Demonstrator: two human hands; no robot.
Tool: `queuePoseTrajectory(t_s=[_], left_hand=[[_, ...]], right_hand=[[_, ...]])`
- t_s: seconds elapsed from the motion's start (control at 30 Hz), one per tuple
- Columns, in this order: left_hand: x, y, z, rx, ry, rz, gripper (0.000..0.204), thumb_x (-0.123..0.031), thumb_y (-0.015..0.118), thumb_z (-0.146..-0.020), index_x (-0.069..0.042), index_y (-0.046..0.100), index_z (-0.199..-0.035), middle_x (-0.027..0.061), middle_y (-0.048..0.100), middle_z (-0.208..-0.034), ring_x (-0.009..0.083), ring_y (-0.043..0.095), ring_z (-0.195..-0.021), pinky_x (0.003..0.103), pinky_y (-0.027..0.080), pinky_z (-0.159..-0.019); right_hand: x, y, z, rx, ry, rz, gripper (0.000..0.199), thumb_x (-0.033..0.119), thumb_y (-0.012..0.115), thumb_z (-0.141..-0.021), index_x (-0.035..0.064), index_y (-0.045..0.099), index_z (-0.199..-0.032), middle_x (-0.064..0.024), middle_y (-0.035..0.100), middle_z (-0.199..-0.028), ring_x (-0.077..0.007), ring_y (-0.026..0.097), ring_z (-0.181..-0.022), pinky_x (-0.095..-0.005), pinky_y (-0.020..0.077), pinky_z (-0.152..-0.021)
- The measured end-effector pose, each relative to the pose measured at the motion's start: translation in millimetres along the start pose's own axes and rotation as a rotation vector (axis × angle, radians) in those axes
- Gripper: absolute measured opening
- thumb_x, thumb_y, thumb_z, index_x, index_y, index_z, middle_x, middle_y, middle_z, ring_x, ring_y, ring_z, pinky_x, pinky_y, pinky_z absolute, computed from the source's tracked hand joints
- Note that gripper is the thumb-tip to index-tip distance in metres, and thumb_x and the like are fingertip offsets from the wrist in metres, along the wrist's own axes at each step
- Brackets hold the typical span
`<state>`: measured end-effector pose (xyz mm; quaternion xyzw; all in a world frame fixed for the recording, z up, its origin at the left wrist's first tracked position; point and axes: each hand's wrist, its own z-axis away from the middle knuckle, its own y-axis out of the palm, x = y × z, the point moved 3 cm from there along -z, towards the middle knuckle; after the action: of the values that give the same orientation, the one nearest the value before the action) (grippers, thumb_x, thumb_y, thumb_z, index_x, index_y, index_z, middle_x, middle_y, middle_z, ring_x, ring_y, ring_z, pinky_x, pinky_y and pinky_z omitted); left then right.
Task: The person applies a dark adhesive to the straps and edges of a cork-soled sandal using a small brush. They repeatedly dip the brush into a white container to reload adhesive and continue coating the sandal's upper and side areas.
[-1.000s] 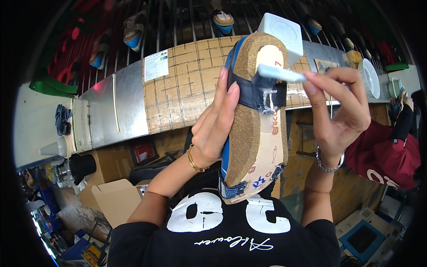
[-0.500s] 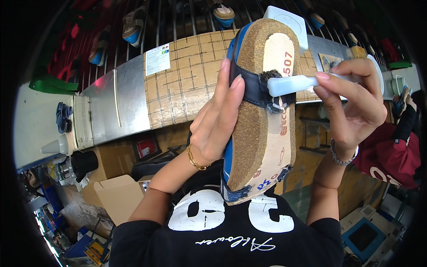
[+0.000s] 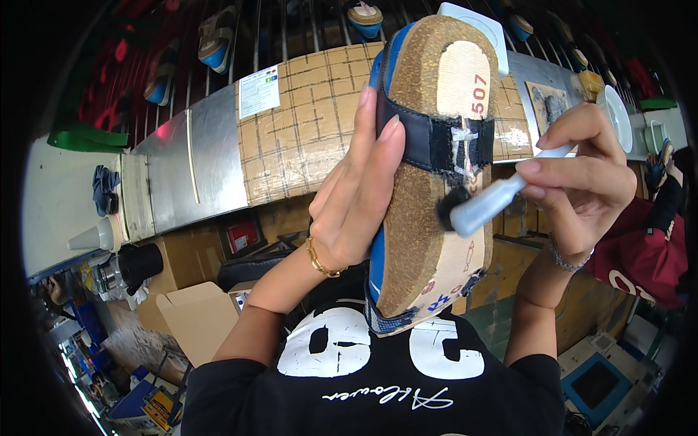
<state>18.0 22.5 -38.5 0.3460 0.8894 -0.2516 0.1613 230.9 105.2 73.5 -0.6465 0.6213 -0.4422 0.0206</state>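
Fingers (image 3: 556, 156) and brush (image 3: 483, 206) now lower on sandal (image 3: 429, 189), bristles touching cork.

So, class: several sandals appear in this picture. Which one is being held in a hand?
The big cork-soled sandal at centre, gripped by the left hand while the right hand applies a brush. The other sandals sit untouched on the rack behind.

Even, bright overhead lighting; centre sharp. Glare on the metal sheet (image 3: 196, 174). Heavy fisheye bending and black vignette at edges; soft shadows only.
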Motion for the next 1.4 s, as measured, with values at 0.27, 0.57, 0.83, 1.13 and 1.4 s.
queuePoseTrajectory(t_s=[0.27, 0.57, 0.83, 1.13, 1.4], left_hand=[[1, 1, -6, -0.039, -0.004, -0.052, 0.059, 0.003, 0.07, -0.085, 0.011, 0.048, -0.14, 0.0312, 0.059, -0.128, 0.0289, 0.068, -0.105, 0.032, 0.058, -0.087], [-1, 1, -12, -0.025, 0.007, -0.048, 0.059, 0.003, 0.07, -0.086, 0.011, 0.048, -0.141, 0.0288, 0.061, -0.126, 0.0263, 0.069, -0.102, 0.031, 0.058, -0.086], [-1, -1, -12, -0.024, 0.016, -0.04, 0.059, 0.003, 0.069, -0.086, 0.01, 0.048, -0.141, 0.0267, 0.064, -0.124, 0.0239, 0.069, -0.099, 0.03, 0.058, -0.085], [-6, 3, -23, -0.004, 0.046, -0.042, 0.059, 0.003, 0.068, -0.087, 0.01, 0.048, -0.142, 0.0243, 0.066, -0.122, 0.0212, 0.07, -0.096, 0.029, 0.058, -0.084], [-1, 0, -27, -0.135, 0.049, -0.133, 0.059, 0.003, 0.068, -0.088, 0.01, 0.048, -0.143, 0.0222, 0.069, -0.12, 0.0188, 0.07, -0.094, 0.028, 0.058, -0.084]], right_hand=[[-1, 23, 14, -0.166, 0.183, -0.185, 0.026, -0.001, 0.08, -0.067, 0.0047, 0.082, -0.093, -0.0059, 0.061, -0.079, -0.013, 0.054, -0.071, -0.0235, 0.0362, -0.062], [26, 32, 5, -0.323, 0.124, 0.197, 0.025, -0.009, 0.076, -0.076, -0.002, 0.077, -0.1, -0.0079, 0.06, -0.088, -0.0149, 0.054, -0.082, -0.0246, 0.04, -0.073], [14, 25, 2, -0.264, 0.021, 0.112, 0.027, -0.009, 0.076, -0.073, -0.0005, 0.077, -0.099, -0.0105, 0.061, -0.093, -0.016, 0.055, -0.083, -0.0247, 0.0404, -0.072], [14, 18, 14, -0.146, 0.082, 0.022, 0.027, 0.0, 0.079, -0.067, 0.0021, 0.079, -0.094, -0.0122, 0.061, -0.095, -0.0175, 0.055, -0.083, -0.0263, 0.0397, -0.072], [24, 29, 33, -0.205, 0.091, -0.041, 0.031, 0.0, 0.078, -0.058, 0.0062, 0.079, -0.089, -0.0137, 0.06, -0.097, -0.0216, 0.053, -0.087, -0.0293, 0.0374, -0.073]])
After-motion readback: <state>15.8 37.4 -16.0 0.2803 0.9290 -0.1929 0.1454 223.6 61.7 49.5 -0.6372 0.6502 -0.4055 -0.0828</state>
